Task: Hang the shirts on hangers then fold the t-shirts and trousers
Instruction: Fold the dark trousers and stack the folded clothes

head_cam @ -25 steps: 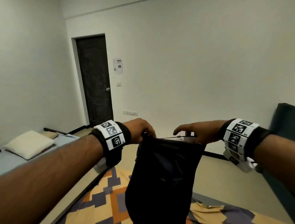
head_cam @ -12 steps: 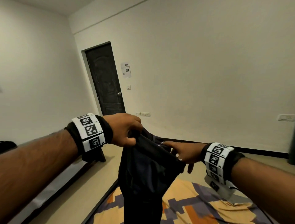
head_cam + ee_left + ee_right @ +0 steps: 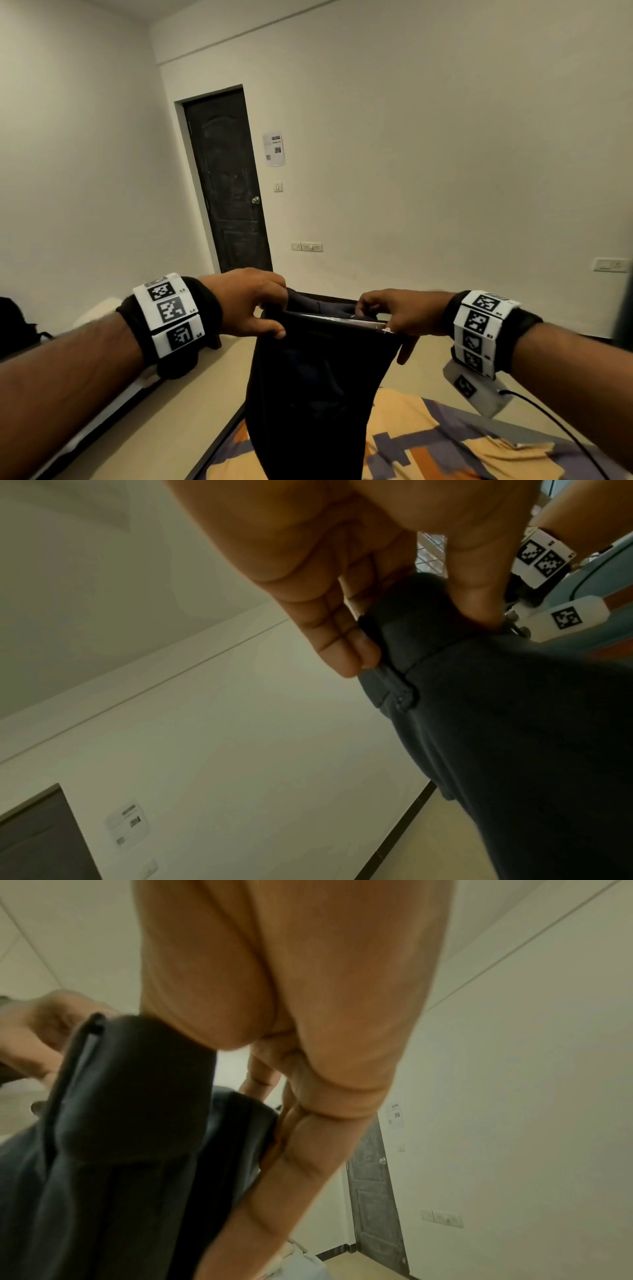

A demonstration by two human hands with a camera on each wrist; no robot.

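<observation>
1. Up in the air over the near corner of the bed, you hold the dark trousers by the top band, so this looks like the trousers-folding step.
2. Next, you likely need to line up the legs and lay them flat on the bed.
3. Your left hand pinches the band's left end, thumb against curled fingers.
4. Your right hand pinches the right end, with one finger hanging loose.

Head view above; wrist views underneath.
</observation>
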